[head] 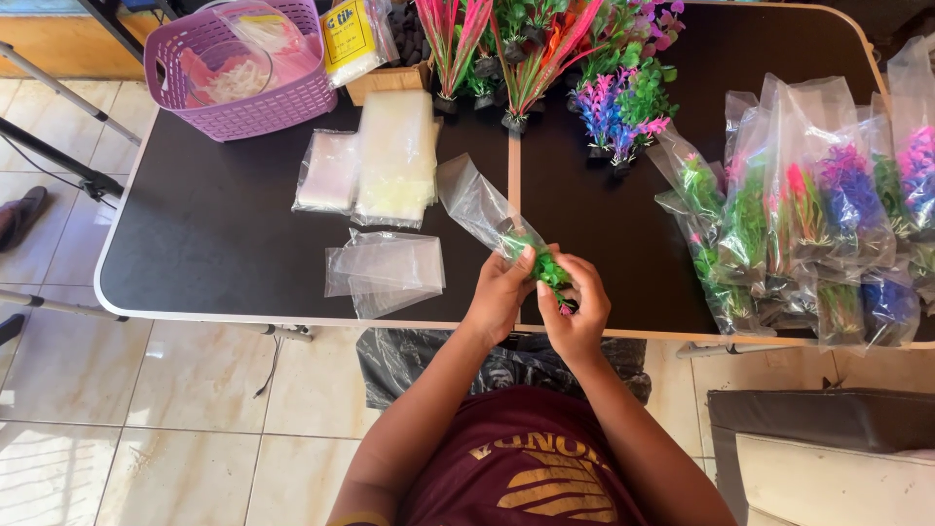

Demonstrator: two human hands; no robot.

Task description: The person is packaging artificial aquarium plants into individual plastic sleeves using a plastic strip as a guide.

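Green plastic plant [548, 268] went into a clear bag [479, 206] over the dark worktop [224, 234].
Left hand [501, 294] pinched the bag mouth; right hand [577, 304] closed around the plant. Stiff fronds could likely snag and split the thin film if forced.

A lilac basket [243, 107] sits at the far left corner of the dark counter [214, 253]. Stacks of clear bags [394, 161] lie beside it, loose artificial plants [545, 58] stand at the back, and bagged plants [808, 224] crowd the right.
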